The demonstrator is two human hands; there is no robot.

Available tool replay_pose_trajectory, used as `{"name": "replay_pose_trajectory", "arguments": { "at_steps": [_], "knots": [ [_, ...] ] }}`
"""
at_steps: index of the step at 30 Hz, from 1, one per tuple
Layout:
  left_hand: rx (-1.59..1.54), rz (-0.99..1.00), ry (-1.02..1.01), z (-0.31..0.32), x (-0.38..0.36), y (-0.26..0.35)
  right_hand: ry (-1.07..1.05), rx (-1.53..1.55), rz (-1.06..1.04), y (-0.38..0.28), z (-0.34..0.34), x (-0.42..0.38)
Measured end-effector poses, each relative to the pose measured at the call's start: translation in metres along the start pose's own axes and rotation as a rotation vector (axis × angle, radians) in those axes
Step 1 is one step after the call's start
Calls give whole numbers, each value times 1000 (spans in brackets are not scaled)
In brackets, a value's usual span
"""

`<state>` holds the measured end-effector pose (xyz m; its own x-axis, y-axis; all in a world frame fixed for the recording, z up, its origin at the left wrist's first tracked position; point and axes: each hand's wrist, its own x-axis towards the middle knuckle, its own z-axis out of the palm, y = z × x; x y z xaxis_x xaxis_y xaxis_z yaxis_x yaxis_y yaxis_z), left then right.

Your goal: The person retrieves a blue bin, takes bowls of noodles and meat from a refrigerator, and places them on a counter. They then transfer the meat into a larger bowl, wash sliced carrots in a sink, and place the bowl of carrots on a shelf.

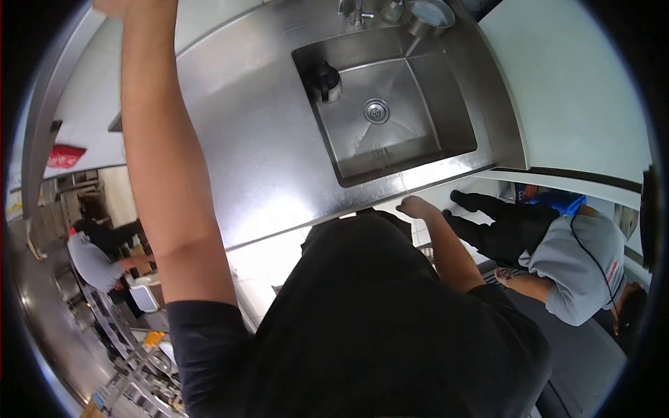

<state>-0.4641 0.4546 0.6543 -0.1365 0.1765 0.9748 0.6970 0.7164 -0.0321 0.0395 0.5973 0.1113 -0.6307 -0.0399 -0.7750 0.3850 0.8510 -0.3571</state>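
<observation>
Steel sink [425, 104], black-topped jug [327, 81] inside

A shiny steel table [254, 132] is stretching across the view, its surface catching a bright glare near the front edge. A sink [425, 129] is sitting in it, a round drain [377, 111] showing on its bottom. A black-topped jug [334, 87] is resting inside by the left wall. Behind, a tap [357, 17] is rising beside what may be a glass jar [391, 11], and a metal pot [428, 19] is standing alongside.
</observation>
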Motion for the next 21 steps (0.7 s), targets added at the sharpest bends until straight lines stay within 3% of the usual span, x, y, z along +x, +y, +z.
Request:
{"name": "replay_pose_trajectory", "arguments": {
  "at_steps": [4, 5, 8, 9, 10, 12, 15, 21],
  "knots": [
    [-40, 20, 9, 6, -2, 3, -15, 299, 29, -23, -55, -43],
    [-34, 46, 33, 11, -3, 2, -81, 503, 19, -29, -73, -59],
    [1, 96, 62, 21, -7, 2, -205, 470, 161, -12, -77, -52],
    [11, 94, 45, 22, -8, 3, -263, 203, 208, -7, -77, -37],
    [20, 95, 29, 23, -9, 4, -31, 6, 86, 23, -37, -15],
    [157, 97, 26, 44, -12, -23, -90, -6, 54, 32, -28, 0],
    [198, 127, 56, 55, -15, -28, -126, 426, -2, 27, -34, -9],
    [198, 166, 35, 64, -17, -30, 117, 1202, 467, 57, 36, 20]
  ]
}}
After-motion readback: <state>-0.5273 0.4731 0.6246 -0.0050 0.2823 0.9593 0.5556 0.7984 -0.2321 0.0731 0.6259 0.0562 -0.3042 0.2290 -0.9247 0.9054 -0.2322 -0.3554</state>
